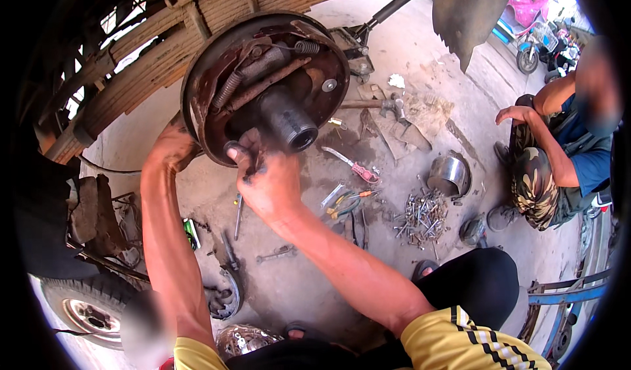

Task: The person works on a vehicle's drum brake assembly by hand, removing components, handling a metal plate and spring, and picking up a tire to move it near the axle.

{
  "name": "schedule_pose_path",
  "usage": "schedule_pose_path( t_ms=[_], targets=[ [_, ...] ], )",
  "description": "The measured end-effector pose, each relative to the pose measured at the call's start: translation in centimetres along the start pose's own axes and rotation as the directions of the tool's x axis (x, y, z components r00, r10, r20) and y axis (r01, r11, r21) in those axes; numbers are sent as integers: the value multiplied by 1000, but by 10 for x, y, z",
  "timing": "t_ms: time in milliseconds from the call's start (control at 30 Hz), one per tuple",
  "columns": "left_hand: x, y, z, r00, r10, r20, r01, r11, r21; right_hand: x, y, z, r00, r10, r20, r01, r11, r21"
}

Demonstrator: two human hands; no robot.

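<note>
Brake [265, 87]: round, dark and rust-brown, set on edge and tilted, open face toward the viewer, in the upper middle. Inside it, coil springs [228, 88] at left and upper right, plus a rusty bar [275, 81] slanting up rightward. At centre, a dark, hollow-ended tube [286, 117], jutting toward lower right.

VIEW: head, left of paired fisheyes | POSITION: on wearer's head, above both forearms [355, 265], which enter from the lower edge | AIM: forward and steeply down at the brake assembly [266, 87] and floor [322, 288] | RANGE: brake assembly near, motorcycles [543, 38] far at upper right | FIELD: wide, upright, unmirrored; straight edges bow, dark rim
</note>
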State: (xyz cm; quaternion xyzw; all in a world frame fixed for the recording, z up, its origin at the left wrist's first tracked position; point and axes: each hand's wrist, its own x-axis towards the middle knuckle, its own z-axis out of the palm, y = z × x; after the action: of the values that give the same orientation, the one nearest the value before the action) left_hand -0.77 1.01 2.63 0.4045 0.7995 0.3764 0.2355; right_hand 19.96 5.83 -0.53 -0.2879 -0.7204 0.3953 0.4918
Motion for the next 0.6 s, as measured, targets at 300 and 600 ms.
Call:
schedule_pose_path(
  t_ms=[300, 600],
  targets=[
    [4, -15, -4, 999, -31, 32, 32, 999, -14, -1, -2, -3, 995, 81, 55, -83, 995, 49],
    [2, -7, -4, 994, 105, 35, -111, 930, 350, -1, 7, -1, 1000, 1, -6, 0, 1000, 23]
  ],
)
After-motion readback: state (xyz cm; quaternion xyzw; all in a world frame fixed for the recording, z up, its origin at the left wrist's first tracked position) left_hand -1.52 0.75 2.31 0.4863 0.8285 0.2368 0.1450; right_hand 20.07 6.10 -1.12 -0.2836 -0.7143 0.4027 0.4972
